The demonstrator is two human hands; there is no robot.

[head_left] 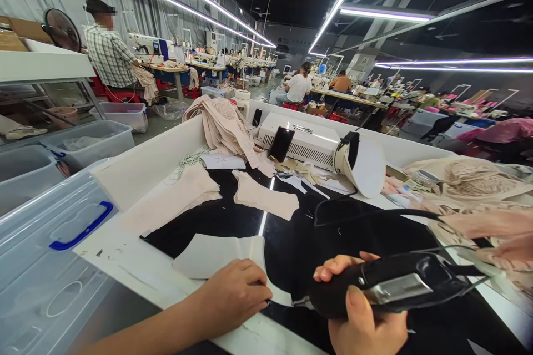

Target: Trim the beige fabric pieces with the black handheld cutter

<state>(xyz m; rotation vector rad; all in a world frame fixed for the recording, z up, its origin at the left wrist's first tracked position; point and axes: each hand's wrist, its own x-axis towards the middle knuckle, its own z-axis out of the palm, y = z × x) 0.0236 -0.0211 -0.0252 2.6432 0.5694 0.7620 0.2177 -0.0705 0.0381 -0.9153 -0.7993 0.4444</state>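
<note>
Right hand [368,324] clasps a black tool [335,291]; left hand [235,295] curls on a white panel [212,253], grip unclear.
Paper slip [224,162] unreadable from here; clear tub [104,151] holds crumpled plastic [86,142].

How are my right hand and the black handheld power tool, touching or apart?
Touching. The head view shows your right hand wrapped around the black handheld power tool.
</note>
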